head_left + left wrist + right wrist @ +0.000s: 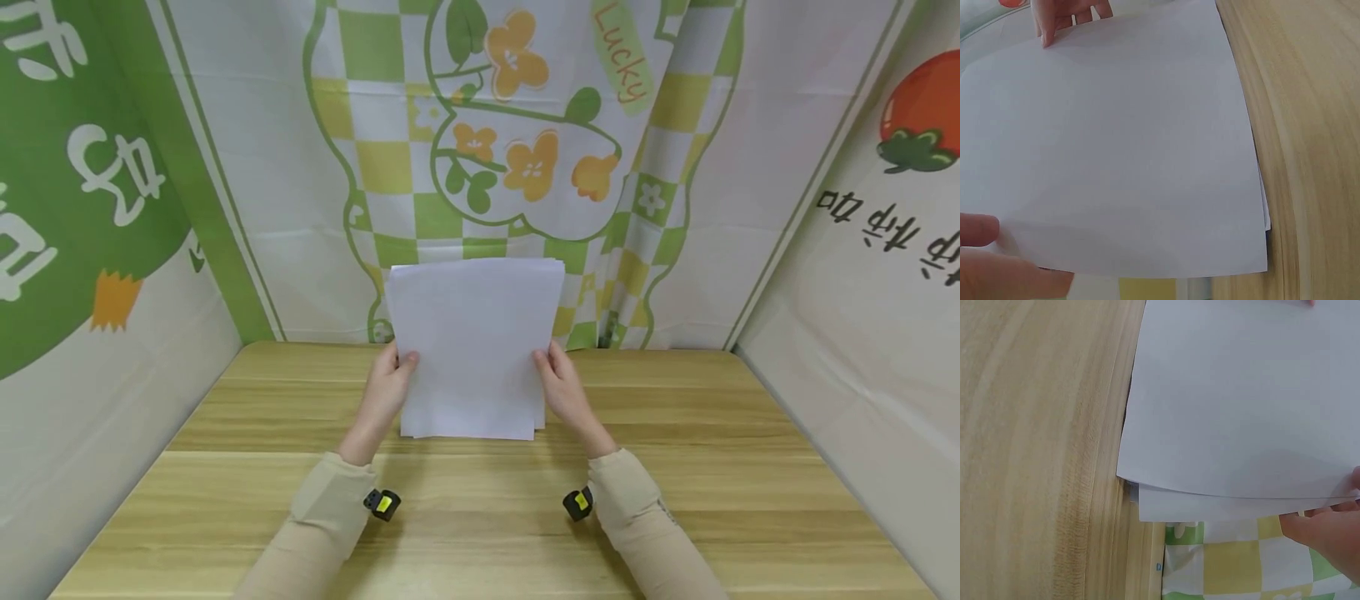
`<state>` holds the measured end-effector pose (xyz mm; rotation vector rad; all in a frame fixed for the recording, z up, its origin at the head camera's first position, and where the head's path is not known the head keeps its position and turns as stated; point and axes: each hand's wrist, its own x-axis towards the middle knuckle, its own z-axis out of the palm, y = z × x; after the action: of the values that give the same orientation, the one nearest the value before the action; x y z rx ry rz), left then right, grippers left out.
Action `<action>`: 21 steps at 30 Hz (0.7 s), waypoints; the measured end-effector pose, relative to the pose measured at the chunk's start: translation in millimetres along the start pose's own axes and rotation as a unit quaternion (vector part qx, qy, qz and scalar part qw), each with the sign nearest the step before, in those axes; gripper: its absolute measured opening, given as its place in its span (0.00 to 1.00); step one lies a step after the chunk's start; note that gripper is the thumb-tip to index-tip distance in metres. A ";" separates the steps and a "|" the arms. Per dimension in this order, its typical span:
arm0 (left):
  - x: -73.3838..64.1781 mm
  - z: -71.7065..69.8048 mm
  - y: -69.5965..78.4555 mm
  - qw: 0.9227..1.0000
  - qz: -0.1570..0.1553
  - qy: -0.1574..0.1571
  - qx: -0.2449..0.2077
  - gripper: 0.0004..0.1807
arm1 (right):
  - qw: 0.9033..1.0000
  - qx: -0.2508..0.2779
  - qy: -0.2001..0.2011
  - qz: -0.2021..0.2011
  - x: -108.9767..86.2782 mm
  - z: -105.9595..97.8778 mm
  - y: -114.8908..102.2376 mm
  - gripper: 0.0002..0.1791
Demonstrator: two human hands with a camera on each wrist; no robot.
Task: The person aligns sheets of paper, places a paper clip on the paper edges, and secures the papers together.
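Several sheets of white paper (474, 350) stand upright as a loose stack in the head view, their lower edges close over the wooden table. The left hand (387, 379) grips the left edge, thumb in front and fingers behind. On the opposite edge the right hand (561, 385) holds the stack the same way. The sheets are uneven: in the right wrist view a back sheet (1210, 511) sticks out past the front one at the lower corner. A small offset corner also shows beside the table in the left wrist view. Most fingers are hidden behind the paper.
The wooden table (480, 517) spans the lower part of the head view. Behind it hangs a green and yellow checked curtain (382, 167) with flowers. Printed cloth walls stand at the left (150, 333) and right (847, 333). Both wrists carry small black cameras (384, 504).
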<state>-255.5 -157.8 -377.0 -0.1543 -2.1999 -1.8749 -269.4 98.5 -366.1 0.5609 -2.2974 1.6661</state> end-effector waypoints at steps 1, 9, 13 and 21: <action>-0.5 1.1 -0.2 1.000 0.001 0.003 -0.003 0.21 | 1.000 -0.003 0.003 -0.001 -0.2 0.4 0.2 0.14; -5.3 6.9 1.6 0.999 0.009 0.029 -0.013 0.20 | 1.000 -0.020 0.021 -0.008 -2.4 3.3 -1.2 0.14; -6.8 7.6 3.3 0.999 0.011 0.025 -0.020 0.20 | 0.999 -0.017 0.026 -0.008 -3.8 3.7 -5.1 0.13; -10.8 9.7 10.6 0.999 0.023 0.015 -0.039 0.20 | 0.999 -0.009 0.031 -0.021 -6.8 5.0 -11.1 0.13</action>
<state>-243.8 -145.6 -371.0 -0.1880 -2.0868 -1.9249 -258.3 91.8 -361.1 0.5421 -2.2386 1.6196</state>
